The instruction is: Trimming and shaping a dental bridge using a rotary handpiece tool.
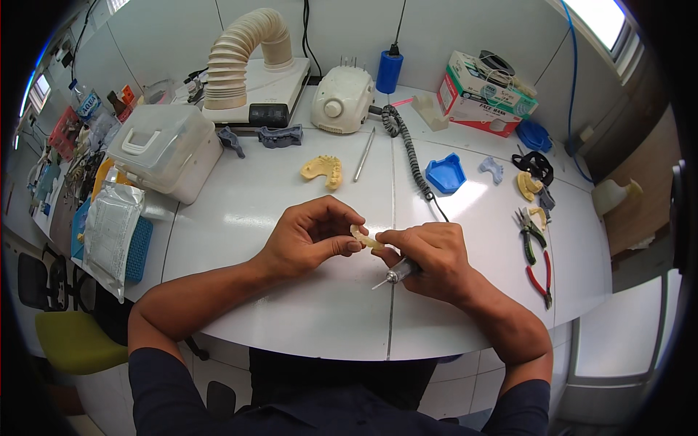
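Between my two hands is a small cream-coloured dental bridge (366,238), curved like a short row of teeth. My left hand (302,236) pinches its left end between thumb and fingers. My right hand (432,254) has its fingertips on the other end while its palm and lower fingers wrap a metal rotary handpiece (400,272). The handpiece's thin bur points left and down, apart from the bridge. Beyond my hands a yellow plaster dental model (323,171) lies on the white table (291,320), with a slim metal instrument (365,154) beside it.
A coiled cord (414,152) runs from a white control unit (342,102) toward my right hand. Pliers (534,236), a blue tray (446,174) and small casts stand right. At left are a clear-lidded case (167,149) and foil pouch (113,229); a ribbed hose (233,62) arches behind.
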`<state>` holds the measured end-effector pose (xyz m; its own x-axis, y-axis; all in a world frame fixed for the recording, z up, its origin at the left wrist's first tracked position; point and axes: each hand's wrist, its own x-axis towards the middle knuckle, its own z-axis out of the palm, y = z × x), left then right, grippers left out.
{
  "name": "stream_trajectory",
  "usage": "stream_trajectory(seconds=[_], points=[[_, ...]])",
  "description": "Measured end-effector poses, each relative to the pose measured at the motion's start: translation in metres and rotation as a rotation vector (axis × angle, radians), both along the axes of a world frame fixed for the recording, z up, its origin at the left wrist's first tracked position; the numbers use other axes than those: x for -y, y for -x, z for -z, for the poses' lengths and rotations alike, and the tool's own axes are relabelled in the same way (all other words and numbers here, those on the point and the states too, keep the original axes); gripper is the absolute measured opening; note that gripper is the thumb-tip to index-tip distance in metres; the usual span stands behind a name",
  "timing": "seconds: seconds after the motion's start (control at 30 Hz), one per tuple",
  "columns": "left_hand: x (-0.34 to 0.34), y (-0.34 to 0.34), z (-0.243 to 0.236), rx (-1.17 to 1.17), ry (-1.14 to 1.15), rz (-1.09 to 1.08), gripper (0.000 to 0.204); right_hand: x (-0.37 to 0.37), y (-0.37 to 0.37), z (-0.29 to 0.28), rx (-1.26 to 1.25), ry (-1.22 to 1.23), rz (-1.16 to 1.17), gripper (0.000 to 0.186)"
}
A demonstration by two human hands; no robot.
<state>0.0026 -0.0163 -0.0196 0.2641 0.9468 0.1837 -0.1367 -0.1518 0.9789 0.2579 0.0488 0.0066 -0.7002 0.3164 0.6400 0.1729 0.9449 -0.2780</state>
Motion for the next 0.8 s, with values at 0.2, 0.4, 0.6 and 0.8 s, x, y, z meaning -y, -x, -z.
stream_trajectory(seconds=[0.2, 0.4, 0.6, 0.8], points=[[-0.0012, 0.0039, 0.0001, -0.013, 0.035, 0.049, 0.029, 0.0022, 0.0031, 0.0007, 0.008, -0.005, -0.036, 0.027], [-0.0031, 0.0033, -0.0036, 0.045, 0.081, -0.02, 0.03, 0.0035, 0.0026, -0.0055, 0.087, 0.083, 0.062, 0.035], [-0.0034, 0.0022, -0.0072, 0.072, 0.152, -0.079, 0.031, -0.0003, -0.0014, -0.0029, 0.254, 0.11, 0.168, 0.042], [-0.0044, 0.0028, -0.0061, 0.047, 0.154, -0.076, 0.03, -0.0008, -0.0003, -0.0028, 0.345, 0.161, 0.233, 0.048]])
